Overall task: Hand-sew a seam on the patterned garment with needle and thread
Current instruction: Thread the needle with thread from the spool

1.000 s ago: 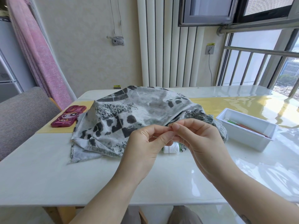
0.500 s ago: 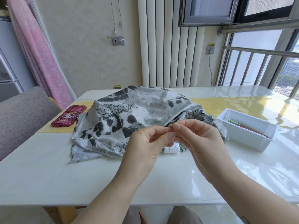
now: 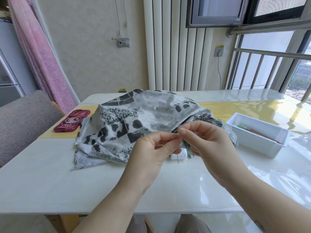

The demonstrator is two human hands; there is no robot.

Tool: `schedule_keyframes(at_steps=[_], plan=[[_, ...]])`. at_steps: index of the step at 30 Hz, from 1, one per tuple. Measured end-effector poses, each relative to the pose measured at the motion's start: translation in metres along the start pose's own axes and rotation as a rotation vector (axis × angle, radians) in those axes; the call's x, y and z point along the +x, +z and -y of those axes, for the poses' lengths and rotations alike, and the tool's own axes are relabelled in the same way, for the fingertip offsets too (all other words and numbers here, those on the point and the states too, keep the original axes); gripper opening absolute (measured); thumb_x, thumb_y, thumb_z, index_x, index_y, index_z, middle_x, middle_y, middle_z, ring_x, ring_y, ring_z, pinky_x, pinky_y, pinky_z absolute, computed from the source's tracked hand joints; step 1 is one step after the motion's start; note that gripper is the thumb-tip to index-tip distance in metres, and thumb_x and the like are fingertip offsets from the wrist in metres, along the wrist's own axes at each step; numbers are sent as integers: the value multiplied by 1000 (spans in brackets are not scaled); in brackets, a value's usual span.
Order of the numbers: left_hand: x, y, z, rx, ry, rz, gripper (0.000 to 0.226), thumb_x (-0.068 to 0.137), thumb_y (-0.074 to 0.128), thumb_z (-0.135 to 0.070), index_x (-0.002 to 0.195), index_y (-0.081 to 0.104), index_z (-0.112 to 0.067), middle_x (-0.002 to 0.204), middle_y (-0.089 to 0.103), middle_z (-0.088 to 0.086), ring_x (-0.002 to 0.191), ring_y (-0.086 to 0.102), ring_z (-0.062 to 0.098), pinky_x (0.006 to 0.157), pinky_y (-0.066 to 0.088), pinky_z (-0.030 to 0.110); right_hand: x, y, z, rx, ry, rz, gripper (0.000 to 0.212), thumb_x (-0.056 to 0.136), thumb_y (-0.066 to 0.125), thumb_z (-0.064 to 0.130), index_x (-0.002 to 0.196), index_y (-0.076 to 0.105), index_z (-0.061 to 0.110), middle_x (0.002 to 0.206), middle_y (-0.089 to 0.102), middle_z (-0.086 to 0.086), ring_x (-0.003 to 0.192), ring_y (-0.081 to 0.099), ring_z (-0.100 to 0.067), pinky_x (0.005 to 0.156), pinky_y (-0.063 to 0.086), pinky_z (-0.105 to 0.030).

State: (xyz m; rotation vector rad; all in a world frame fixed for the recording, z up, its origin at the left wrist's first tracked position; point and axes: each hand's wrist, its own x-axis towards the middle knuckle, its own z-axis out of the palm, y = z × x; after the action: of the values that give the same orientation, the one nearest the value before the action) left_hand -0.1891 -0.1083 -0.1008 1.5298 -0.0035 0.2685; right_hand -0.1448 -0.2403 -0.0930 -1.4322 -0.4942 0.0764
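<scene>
We see our left hand (image 3: 152,148) and right hand (image 3: 208,142) raised together above the near edge of the worktop (image 3: 42,182), fingertips almost touching. The fingers (image 3: 182,132) of the right hand are pinched shut on the top of the needle (image 3: 177,155), which hangs straight down from them, its point ending just over the worktop. The left thumb and forefinger are closed against each other right beside that pinch; whether they grip the thread we cannot tell, since it is too thin to make out.

The patterned garment (image 3: 134,121) lies in a loose heap just behind both hands, spreading to the left of the left fingers and passing behind the right hand. A white thread spool (image 3: 180,153) lies on its side directly below the fingers, behind the needle, at the garment's near edge. To the right of the right hand stands a white tray (image 3: 255,142); well left of the left fingers lies a pink phone case (image 3: 72,121).
</scene>
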Motion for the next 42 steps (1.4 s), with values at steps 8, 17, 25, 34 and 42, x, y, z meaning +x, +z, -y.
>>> schedule_keyframes(at_steps=[8, 17, 25, 34, 42], plan=[[0, 2, -2, 94, 54, -5, 22, 68, 67, -35, 84, 73, -22, 76, 74, -6, 69, 67, 3, 70, 47, 11, 6, -5, 2, -147, 20, 80, 8, 82, 71, 18, 74, 71, 17, 72, 68, -13, 68, 60, -13, 68, 47, -27], [1, 0, 0, -28, -27, 17, 13, 61, 70, -32, 72, 76, -27, 78, 73, -3, 70, 68, 10, 86, 51, 29, 10, -9, 7, -3, 64, 106, 13, 76, 68, 26, 77, 65, 13, 54, 53, 12, 50, 42, -4, 56, 33, -17], [1, 2, -2, -201, -58, 18, 12, 62, 69, -23, 71, 77, -24, 77, 72, 0, 68, 66, 8, 74, 53, 20, 2, 2, 1, 181, 13, -22, 10, 62, 72, 28, 65, 70, 18, 72, 71, -4, 71, 68, -15, 73, 53, -26], [1, 1, -1, -193, -40, 1, 13, 65, 69, -23, 77, 73, -19, 77, 73, -1, 69, 66, 8, 74, 53, 18, 0, 8, 0, 78, -32, -73, 20, 82, 69, 8, 65, 69, 19, 69, 69, 0, 68, 64, -12, 73, 53, -27], [1, 2, 1, -161, -3, -10, 11, 66, 69, -25, 75, 73, -21, 77, 73, -3, 70, 67, 8, 72, 51, 16, -2, 9, 2, 19, -52, -108, 16, 83, 68, 8, 69, 68, 16, 71, 70, -3, 70, 66, -15, 80, 54, -38]])
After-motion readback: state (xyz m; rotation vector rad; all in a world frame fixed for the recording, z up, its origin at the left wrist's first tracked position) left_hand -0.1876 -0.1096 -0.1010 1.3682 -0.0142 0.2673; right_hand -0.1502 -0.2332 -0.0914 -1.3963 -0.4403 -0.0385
